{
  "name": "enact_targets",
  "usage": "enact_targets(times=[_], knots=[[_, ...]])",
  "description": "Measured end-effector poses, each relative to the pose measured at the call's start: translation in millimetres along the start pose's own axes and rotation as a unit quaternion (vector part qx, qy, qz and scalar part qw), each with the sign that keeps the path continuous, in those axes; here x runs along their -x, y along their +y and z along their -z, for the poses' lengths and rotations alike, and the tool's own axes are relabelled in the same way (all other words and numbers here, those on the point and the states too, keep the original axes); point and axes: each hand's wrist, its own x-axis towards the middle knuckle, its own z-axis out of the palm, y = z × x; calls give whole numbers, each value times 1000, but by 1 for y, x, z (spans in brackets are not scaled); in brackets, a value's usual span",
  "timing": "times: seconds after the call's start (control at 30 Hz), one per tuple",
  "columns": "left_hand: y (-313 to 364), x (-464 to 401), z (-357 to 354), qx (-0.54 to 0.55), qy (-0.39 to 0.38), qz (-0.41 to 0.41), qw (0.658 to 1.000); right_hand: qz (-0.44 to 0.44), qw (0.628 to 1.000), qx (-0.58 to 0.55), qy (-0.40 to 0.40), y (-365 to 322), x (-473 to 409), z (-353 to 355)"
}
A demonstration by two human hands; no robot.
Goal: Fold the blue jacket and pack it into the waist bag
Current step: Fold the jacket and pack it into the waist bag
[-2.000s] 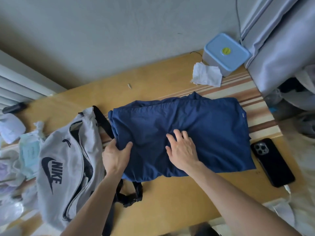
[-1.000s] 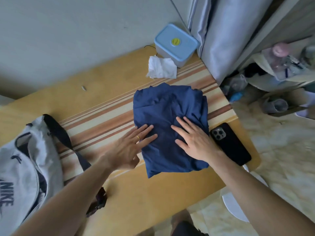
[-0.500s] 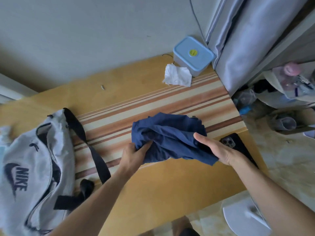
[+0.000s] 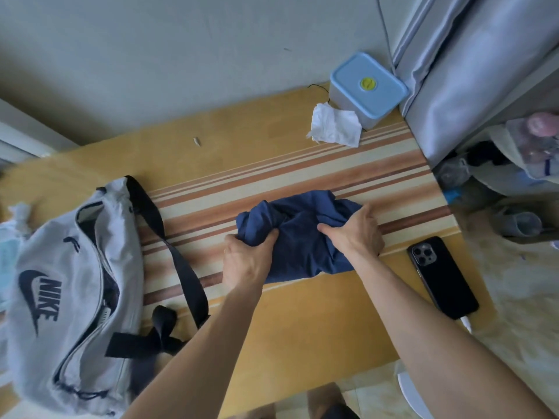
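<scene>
The blue jacket (image 4: 298,237) is a small bunched bundle on the striped middle of the wooden table (image 4: 302,322). My left hand (image 4: 246,261) grips its left end, fingers closed into the cloth. On the right end, my right hand (image 4: 358,232) clasps the bundle, thumb pressed into its middle. The grey Nike waist bag (image 4: 69,300) lies at the left of the table with its zipper open, and its dark strap (image 4: 169,246) trails between the bag and the jacket.
A black phone (image 4: 441,276) lies face down right of the jacket, near the table's right edge. A blue lidded box (image 4: 367,87) and a crumpled white tissue (image 4: 335,125) sit at the back right. A grey curtain (image 4: 472,71) hangs beyond. Plastic-wrapped clutter (image 4: 12,231) lies far left.
The jacket went from a wide flat fold to a narrow fold, then was gathered up. Now both hands squeeze it into a tight bundle on the table.
</scene>
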Motion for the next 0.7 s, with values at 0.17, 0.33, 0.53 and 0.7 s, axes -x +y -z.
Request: enact_targets(times=[0.17,0.33,0.53,0.7], knots=[[13,35,-8,-85,141,-227,960,6,992,-112,-64,-1,15,1],[5,53,-24,-153,72,-382,909,-10,860,-452,-236,-3,59,5],[-15,61,-10,-95,-256,-448,851,-69,863,-464,-188,12,56,-4],[-37,49,18,-13,-98,-388,916,-69,846,-481,-219,12,60,-2]])
